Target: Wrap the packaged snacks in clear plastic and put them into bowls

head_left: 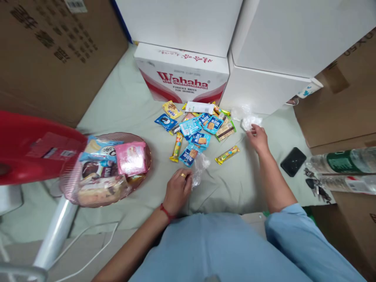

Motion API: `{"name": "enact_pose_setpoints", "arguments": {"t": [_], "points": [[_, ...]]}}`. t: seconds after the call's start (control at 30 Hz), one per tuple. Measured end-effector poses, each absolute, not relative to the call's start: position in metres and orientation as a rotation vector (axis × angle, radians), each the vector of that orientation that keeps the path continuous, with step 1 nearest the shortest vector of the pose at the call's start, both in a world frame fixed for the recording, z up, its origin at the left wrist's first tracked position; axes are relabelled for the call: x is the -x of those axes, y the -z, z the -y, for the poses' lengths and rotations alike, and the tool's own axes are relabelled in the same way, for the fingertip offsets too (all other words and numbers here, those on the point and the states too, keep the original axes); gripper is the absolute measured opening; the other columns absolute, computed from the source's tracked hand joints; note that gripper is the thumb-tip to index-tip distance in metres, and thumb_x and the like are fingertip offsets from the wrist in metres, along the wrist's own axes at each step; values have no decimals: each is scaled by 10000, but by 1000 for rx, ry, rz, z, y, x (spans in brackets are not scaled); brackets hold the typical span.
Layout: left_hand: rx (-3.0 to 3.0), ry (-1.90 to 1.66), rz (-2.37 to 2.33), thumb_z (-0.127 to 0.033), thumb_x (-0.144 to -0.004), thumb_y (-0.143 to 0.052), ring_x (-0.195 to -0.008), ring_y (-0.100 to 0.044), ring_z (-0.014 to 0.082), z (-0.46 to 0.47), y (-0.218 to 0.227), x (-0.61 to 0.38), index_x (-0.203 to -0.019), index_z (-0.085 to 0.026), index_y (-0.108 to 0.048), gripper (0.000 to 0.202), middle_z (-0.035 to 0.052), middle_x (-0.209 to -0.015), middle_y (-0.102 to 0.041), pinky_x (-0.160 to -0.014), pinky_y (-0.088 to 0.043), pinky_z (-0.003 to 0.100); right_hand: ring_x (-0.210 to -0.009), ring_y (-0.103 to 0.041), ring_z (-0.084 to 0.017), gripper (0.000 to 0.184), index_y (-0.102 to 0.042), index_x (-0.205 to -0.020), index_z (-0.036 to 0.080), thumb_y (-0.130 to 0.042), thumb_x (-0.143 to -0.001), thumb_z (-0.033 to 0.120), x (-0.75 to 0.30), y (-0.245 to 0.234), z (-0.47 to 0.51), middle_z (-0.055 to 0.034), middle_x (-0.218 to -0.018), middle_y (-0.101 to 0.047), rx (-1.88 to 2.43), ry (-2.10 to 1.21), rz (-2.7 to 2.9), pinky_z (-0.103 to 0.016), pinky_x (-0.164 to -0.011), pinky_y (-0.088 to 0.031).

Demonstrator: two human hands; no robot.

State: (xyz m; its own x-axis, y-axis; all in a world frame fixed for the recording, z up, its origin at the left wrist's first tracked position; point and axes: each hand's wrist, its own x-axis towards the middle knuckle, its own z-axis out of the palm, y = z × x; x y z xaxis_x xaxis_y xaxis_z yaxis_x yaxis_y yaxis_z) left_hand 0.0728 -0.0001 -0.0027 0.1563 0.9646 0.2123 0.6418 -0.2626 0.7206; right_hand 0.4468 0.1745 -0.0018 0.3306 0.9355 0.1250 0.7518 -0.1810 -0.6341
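A pale green sheet [123,105] covers the low surface, creased and rumpled near the person's lap. Boxes wall it in. A brown cardboard carton [49,51] stands at the far left. A white Wahaha water box [182,76] sits at the back with a plain white box [182,19] stacked on it. More white boxes [288,35] stand beside these, and brown cartons [346,98] close off the right.

A loose pile of snack packets [199,127], blue, yellow and orange, lies on the sheet just in front of the Wahaha box.

The left hand [178,190], with a ring and a red wrist cord, is curled shut and pinches a clear plastic wrapper [200,166] at the near edge of the pile.

The right hand [258,137] reaches to the pile's right side. Its fingertips lie on a crumpled clear plastic bag [249,120] close to the white boxes. I cannot tell whether they grip it or only touch it.

To the left, a pink see-through bowl [145,156] holds larger packets, a pink one on top. A red plastic stool [29,145] overhangs it, and a white cable [96,239] trails below.

On the right lie a black flat case [293,161], a bunch of keys [315,187] and two plastic bottles [343,161] on their sides.
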Motion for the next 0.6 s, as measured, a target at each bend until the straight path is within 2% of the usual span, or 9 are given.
{"name": "enact_pose_setpoints", "arguments": {"t": [0.1, 0.17, 0.2, 0.23, 0.27, 0.33, 0.4, 0.53, 0.6], "points": [[-1851, -980, -1624, -224, -977, -463, -861, -697, 214, -1, 3, -74, -972, -216, -609, 146, 59, -907, -706, -786, -557, 332, -792, -632, -176, 486, -662, -1274, 163, -655, -834, 367, -423, -21, -163, -178, -1367, -537, 1860, -270, 1512, -445, -916, -569], [-1792, -1030, -1679, -244, -984, -459, -875, -692, 221, -1, 6, -75, -982, -215, -600, 144, 63, -922, -700, -801, -557, 341, -811, -639, -186, 412, -673, -1224, 185, -628, -887, 417, -398, -31, -133, -154, -1320, -577, 1773, -316, 1478, -413, -828, -586], [-1777, -1047, -1695, -246, -986, -457, -879, -687, 223, -1, 8, -76, -984, -215, -596, 143, 65, -924, -696, -806, -555, 344, -811, -642, -194, 365, -684, -1160, 193, -611, -913, 452, -382, -33, -113, -125, -1196, -632, 1742, -437, 1451, -395, -786, -588], [-1775, -1056, -1702, -244, -986, -455, -877, -681, 223, -1, 9, -77, -983, -214, -593, 141, 65, -922, -689, -806, -552, 345, -788, -641, -198, 352, -690, -1101, 202, -597, -929, 495, -365, -32, -93, -94, -1050, -668, 1694, -677, 1461, -375, -739, -588], [-1782, -1059, -1697, -238, -986, -452, -876, -675, 222, -1, 10, -79, -980, -213, -591, 141, 65, -918, -683, -806, -548, 345, -802, -651, -205, 374, -689, -1102, 214, -608, -929, 536, -345, -29, -72, -80, -995, -682, 1621, -975, 1487, -359, -710, -590], [-1806, -1052, -1648, -229, -985, -449, -884, -664, 220, 1, 11, -83, -972, -211, -589, 141, 67, -916, -672, -813, -539, 344, -1000, -671, -231, 502, -655, -1240, 239, -739, -849, 543, -307, -20, -39, -91, -1131, -699, 1439, -1374, 1493, -343, -772, -598], [-1787, -1048, -1580, -242, -984, -458, -895, -657, 216, 2, 9, -86, -970, -210, -590, 137, 67, -925, -669, -825, -531, 345, -1057, -665, -226, 607, -632, -1277, 246, -836, -766, 503, -277, -10, -24, -76, -1158, -705, 1310, -1554, 1426, -333, -823, -587], [-1399, -1060, -1529, -327, -968, -533, -771, -599, 180, 2, 7, -85, -964, -214, -603, 133, 23, -847, -640, -744, -500, 308, -727, -610, -155, 395, -679, -973, 220, -814, -775, 533, -263, -1, -35, 10, -795, -667, 1300, -1631, 1213, -302, -711, -536], [-1071, -1099, -1480, -350, -924, -594, -728, -559, 159, 0, 8, -81, -921, -211, -608, 140, 7, -816, -621, -697, -476, 281, -630, -552, -136, 396, -679, -902, 218, -820, -759, 559, -272, -1, -44, 33, -703, -621, 1311, -1696, 1119, -287, -632, -504]]}}
